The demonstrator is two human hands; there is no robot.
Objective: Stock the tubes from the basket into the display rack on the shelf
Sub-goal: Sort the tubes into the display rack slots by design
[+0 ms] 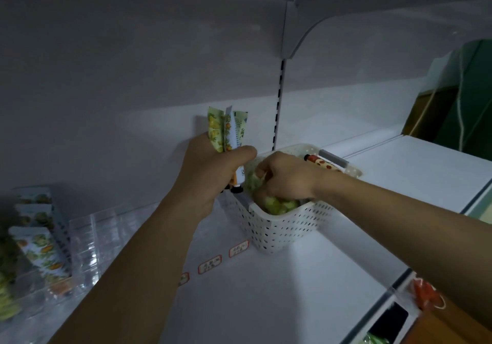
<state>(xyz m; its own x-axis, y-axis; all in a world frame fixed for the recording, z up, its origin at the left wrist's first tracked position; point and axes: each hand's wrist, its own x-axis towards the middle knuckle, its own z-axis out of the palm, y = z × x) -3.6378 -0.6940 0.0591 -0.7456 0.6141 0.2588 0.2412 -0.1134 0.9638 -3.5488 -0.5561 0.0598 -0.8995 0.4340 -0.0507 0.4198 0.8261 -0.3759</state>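
Note:
A white perforated basket stands on the white shelf. Green-patterned tubes lie inside it, and a red-spotted tube rests at its far side. My left hand grips a bunch of tubes upright, crimped ends up and caps down, just left of the basket. My right hand reaches down into the basket with its fingers curled round a green tube. The clear display rack sits at the far left of the shelf with several fruit-patterned tubes in it.
Red-bordered price labels are stuck along the shelf in front of the basket. A shelf bracket and slotted upright stand behind the basket. A lower shelf at bottom right holds a red item.

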